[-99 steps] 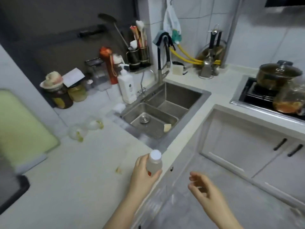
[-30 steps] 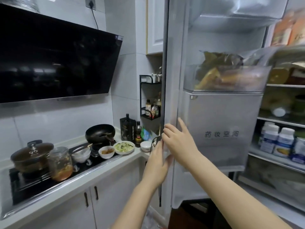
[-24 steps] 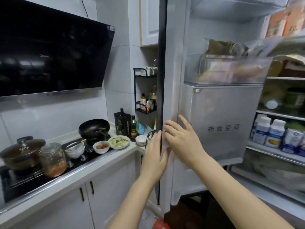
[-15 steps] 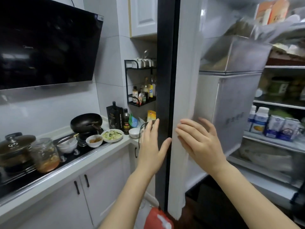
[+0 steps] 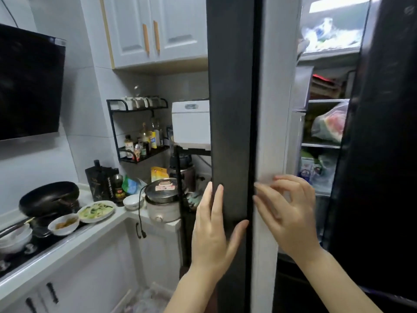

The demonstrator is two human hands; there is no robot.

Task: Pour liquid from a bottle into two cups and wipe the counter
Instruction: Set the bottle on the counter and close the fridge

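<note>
Dark door edge: our left hand (image 5: pixel 213 231) lies flat and unclenched on the upright fridge door (image 5: pixel 232 132), nearer it.
Right hand (image 5: pixel 285 213): loosely curled, grasping nothing.
Bottle, cups: we see neither.
Counter (image 5: pixel 74 236): lower left.

The fridge door (image 5: pixel 232 109) has a dark, matt outer face and a smooth white plastic inner edge, and the second door (image 5: pixel 383 132) at the right is glossy black. The range hood (image 5: pixel 29 84) is glossy black glass, the rice cooker (image 5: pixel 161 199) has a shiny metal lid, and the wok (image 5: pixel 48 197) looks matt black. The wall cabinets (image 5: pixel 155 30) are smooth white with wooden handles, and the spice rack (image 5: pixel 137 129) is black metal.
</note>
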